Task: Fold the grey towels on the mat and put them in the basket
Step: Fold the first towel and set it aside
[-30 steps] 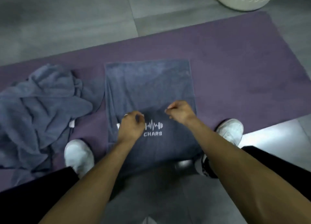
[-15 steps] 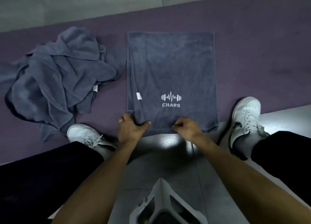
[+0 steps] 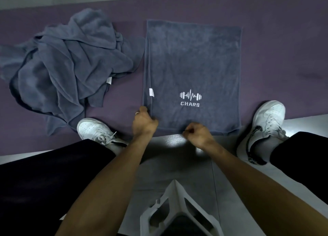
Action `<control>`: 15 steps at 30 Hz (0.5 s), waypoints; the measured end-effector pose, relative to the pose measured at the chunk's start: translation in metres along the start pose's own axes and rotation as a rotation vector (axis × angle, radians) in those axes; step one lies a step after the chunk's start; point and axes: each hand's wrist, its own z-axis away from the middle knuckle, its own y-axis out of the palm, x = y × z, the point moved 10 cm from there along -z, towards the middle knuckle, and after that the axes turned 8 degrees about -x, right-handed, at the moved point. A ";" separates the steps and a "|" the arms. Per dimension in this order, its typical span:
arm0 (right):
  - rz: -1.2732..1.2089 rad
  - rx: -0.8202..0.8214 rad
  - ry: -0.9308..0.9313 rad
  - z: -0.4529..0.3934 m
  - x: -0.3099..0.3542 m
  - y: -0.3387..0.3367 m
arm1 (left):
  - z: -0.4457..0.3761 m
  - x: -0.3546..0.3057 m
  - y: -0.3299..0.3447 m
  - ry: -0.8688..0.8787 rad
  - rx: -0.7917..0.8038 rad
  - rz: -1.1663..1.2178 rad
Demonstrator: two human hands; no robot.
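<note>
**Me:** Looking down from the head camera, I have the flat towel (image 3: 192,72) spread on the purple mat (image 3: 275,46) at centre frame, with a white logo reading CHARS on it. My left hand (image 3: 144,122) pinches its lower-left corner, fingers curled round the hem. My right hand (image 3: 198,134) is curled at the bottom edge, a little right of the left one; it looks clamped on the hem too, though the fingertips are hidden under the knuckles.

**Partner:** What could spoil it from here?

**Me:** My right hand sits nearer the middle of the edge than the lower-right corner. If I lift and fold like this, I judge that the free corner would sag and the fold would come out skewed. The bottom hem also overhangs the mat onto the grey floor (image 3: 177,164), so dragging could bunch it.

**Partner:** And the cloth itself?

**Me:** Dark grey, soft pile, lying smooth, with a narrow doubled strip and a small white tag (image 3: 151,92) along its left edge. It seems limp, so it will droop wherever I don't hold it.

**Partner:** The others?

**Me:** A crumpled heap of grey towels (image 3: 67,63) lies in the upper left of the frame, just beside the flat one. No basket is in sight. My white shoes flank the work.
</note>
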 end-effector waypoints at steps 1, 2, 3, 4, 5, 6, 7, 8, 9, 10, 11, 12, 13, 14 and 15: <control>-0.004 -0.017 0.000 -0.002 0.000 -0.002 | -0.005 0.010 -0.002 -0.059 -0.024 0.052; -0.003 -0.034 -0.004 -0.004 0.000 -0.004 | -0.010 0.025 -0.004 -0.146 -0.047 0.141; 0.005 -0.042 -0.010 -0.005 0.000 -0.006 | -0.013 0.039 -0.003 -0.245 -0.053 0.251; 0.013 -0.045 -0.010 -0.007 0.000 -0.007 | -0.015 0.051 -0.002 -0.330 -0.047 0.353; 0.013 -0.044 -0.005 -0.009 -0.001 -0.008 | -0.015 0.058 0.001 -0.386 -0.025 0.410; 0.013 -0.047 0.003 -0.010 -0.002 -0.008 | -0.015 0.063 0.004 -0.411 0.005 0.426; 0.014 -0.052 0.008 -0.011 -0.003 -0.008 | -0.016 0.068 0.007 -0.417 0.032 0.413; 0.017 -0.059 0.013 -0.012 -0.004 -0.008 | -0.016 0.071 0.010 -0.407 0.057 0.392; 0.016 -0.062 0.017 -0.013 -0.005 -0.007 | -0.014 0.073 0.009 -0.385 0.068 0.353; 0.008 -0.062 0.026 -0.013 -0.006 -0.006 | -0.013 0.074 0.007 -0.341 0.067 0.294; -0.001 -0.059 0.033 -0.013 -0.006 -0.005 | -0.011 0.069 0.001 -0.274 0.042 0.218; -0.003 -0.055 0.034 -0.013 -0.006 -0.004 | -0.008 0.065 -0.007 -0.202 0.001 0.139; 0.005 -0.055 0.029 -0.013 -0.005 -0.005 | -0.002 0.057 -0.016 -0.131 -0.049 0.069; 0.018 -0.058 0.021 -0.013 -0.004 -0.006 | 0.004 0.045 -0.025 -0.052 -0.090 0.008; 0.034 -0.069 0.011 -0.013 -0.004 -0.008 | 0.009 0.033 -0.027 0.037 -0.102 -0.046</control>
